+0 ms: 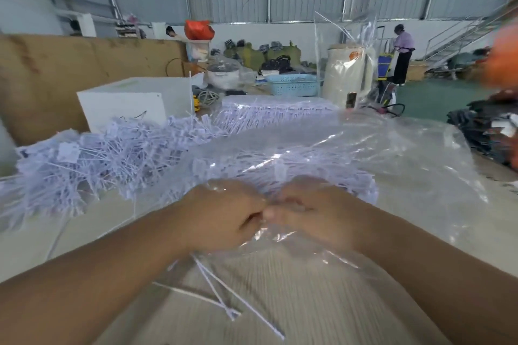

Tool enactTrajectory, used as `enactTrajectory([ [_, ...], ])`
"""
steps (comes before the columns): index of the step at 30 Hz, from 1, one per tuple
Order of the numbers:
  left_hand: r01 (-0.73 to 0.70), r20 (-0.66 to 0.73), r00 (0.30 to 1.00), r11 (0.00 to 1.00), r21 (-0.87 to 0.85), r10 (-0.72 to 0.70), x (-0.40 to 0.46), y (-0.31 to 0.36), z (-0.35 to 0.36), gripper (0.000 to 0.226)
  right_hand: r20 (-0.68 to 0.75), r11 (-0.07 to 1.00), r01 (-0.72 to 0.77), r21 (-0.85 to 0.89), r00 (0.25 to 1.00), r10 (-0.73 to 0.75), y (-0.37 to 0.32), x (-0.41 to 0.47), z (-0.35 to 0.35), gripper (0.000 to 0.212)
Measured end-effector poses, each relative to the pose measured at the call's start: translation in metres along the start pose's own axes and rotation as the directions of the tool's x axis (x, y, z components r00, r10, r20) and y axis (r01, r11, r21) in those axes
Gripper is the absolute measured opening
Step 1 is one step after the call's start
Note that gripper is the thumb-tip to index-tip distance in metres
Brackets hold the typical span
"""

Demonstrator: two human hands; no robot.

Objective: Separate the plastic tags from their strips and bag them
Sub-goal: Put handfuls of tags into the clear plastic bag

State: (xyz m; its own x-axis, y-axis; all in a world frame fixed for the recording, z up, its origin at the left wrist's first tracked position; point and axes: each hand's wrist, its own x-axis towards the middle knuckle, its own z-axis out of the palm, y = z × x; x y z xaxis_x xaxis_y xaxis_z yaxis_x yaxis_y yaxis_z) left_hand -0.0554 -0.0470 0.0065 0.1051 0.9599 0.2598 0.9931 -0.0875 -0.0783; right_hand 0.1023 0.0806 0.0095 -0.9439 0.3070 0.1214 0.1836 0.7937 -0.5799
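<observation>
Left hand (224, 216) and right hand (314, 213) together, fingers curled

Fingertips of left hand (224, 213) and right hand (314, 213) motion-blurred, their grip behind clear bag (392, 165) unreadable.

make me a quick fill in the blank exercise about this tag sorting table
1. Both hands, left hand and right hand, meet at the edge of a clear ____ bag.
2. The loose heap of tags lies to the person's ____.
3. The basket behind the table is light ____.

Missing words: plastic; left; blue
</observation>
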Motion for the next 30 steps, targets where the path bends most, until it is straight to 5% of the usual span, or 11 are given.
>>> enactTrajectory([
  [3,0.05,0.043,0.998,0.997,-0.053,-0.048,-0.035,-0.015,-0.004,0.018,-0.116,0.884,0.121,-0.452,0.974,-0.193,-0.007,0.022,0.015,0.037],
  [8,0.17,-0.085,0.982,0.985,-0.016,-0.17,-0.068,-0.032,-0.007,0.034,-0.046,0.687,0.264,-0.677,0.916,-0.398,-0.021,0.057,0.044,0.048],
  [12,0.232,-0.283,0.931,0.972,-0.022,-0.229,-0.084,-0.039,-0.019,0.023,-0.044,0.641,0.242,-0.728,0.917,-0.396,-0.03,0.076,0.055,0.038],
  [14,0.28,-0.201,0.932,0.952,-0.123,-0.301,-0.096,-0.047,-0.021,0.027,-0.06,0.686,0.195,-0.701,0.942,-0.329,-0.028,0.081,0.057,0.035],
  [18,0.378,0.036,0.925,0.908,-0.18,-0.378,-0.107,-0.061,-0.013,0.019,-0.075,0.613,0.159,-0.774,0.938,-0.338,-0.029,0.087,0.051,0.029],
  [22,0.482,0.075,0.875,0.852,-0.202,-0.477,-0.104,-0.068,-0.004,0.016,-0.063,0.515,0.159,-0.842,0.92,-0.387,-0.032,0.092,0.045,0.019],
  [24,0.499,0.087,0.867,0.849,-0.175,-0.491,-0.105,-0.072,0.0,0.012,-0.091,0.629,0.123,-0.768,0.95,-0.298,-0.029,0.097,0.044,0.019],
  [26,0.514,0.049,0.857,0.849,-0.121,-0.512,-0.105,-0.073,0.003,0.015,-0.11,0.618,0.108,-0.779,0.946,-0.305,-0.026,0.1,0.046,0.018],
  [30,0.664,-0.025,0.723,0.704,-0.25,-0.69,-0.102,-0.071,0.008,0.037,-0.159,0.524,0.106,-0.845,0.886,-0.435,-0.032,0.102,0.043,0.023],
])
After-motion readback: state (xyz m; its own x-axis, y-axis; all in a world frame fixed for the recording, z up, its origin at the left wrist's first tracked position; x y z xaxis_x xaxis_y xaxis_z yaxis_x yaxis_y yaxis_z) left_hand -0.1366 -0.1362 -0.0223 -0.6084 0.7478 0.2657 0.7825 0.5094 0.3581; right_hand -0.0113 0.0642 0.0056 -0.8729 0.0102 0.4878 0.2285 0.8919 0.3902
